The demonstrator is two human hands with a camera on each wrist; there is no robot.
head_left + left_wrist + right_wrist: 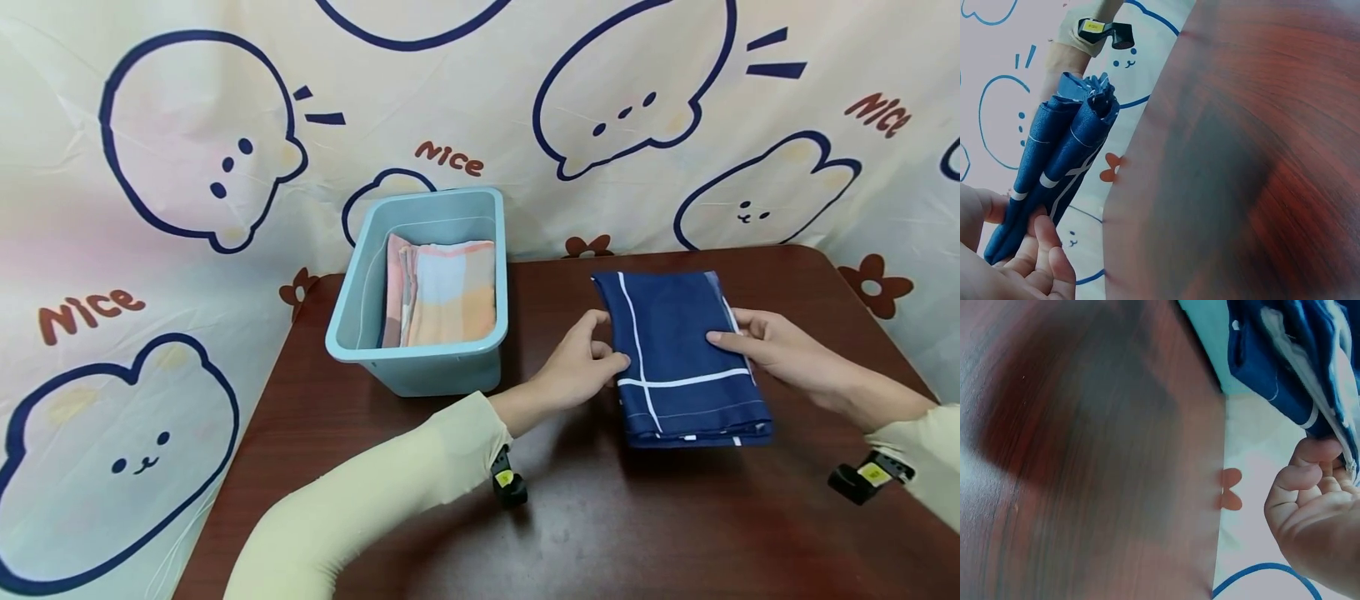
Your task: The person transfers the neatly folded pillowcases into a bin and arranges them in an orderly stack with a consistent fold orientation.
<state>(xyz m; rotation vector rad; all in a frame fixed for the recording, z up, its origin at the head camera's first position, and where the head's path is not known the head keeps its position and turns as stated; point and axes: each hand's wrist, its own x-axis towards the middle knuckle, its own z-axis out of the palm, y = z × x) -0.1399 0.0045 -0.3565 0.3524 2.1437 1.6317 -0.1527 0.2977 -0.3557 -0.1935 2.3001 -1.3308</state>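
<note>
A folded navy cloth (pixel 678 333) with white lines is held up above the table between both hands. On its left edge the left hand (pixel 573 362) pinches it, thumb on the upper face and fingers beneath. The right hand (pixel 787 350) grips the opposite edge in the same way, its thumb lying on top. In the left wrist view the folded layers of the cloth (pixel 1054 150) show end-on. From the right wrist view, the right hand's (pixel 1316 506) curled fingers are seen under the cloth (pixel 1297 369).
Left of the cloth, a light blue plastic bin (pixel 416 357) stands on the dark wood table (pixel 555 517). Inside it lies a folded pastel checked cloth (pixel 453 292). A printed fabric backdrop (pixel 420 92) hangs behind the table.
</note>
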